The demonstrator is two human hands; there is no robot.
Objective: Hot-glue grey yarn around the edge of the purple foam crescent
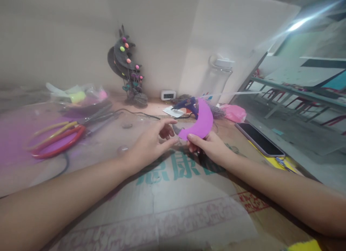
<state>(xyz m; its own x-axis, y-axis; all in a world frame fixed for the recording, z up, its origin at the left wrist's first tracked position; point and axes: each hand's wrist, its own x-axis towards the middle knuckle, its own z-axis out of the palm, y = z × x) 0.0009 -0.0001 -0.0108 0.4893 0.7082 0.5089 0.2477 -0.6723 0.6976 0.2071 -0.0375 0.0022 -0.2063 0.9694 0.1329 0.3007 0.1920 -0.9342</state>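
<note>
My right hand (209, 146) pinches the lower end of a purple crescent-shaped foam piece (201, 122), holding it upright above a flattened cardboard sheet (173, 193). My left hand (152, 143) hovers just left of the crescent's tip, fingers spread and slightly curled, holding nothing. A blue glue gun (187, 105) lies right behind the crescent, partly hidden by it.
Red and yellow hoops (55, 139) lie at the left on purple foam. A dark decorated crescent ornament (127, 67) stands by the wall, with a small digital clock (168, 95), a clear bottle (219, 78), a pink bag (234, 112) and a phone (259, 139) at the right.
</note>
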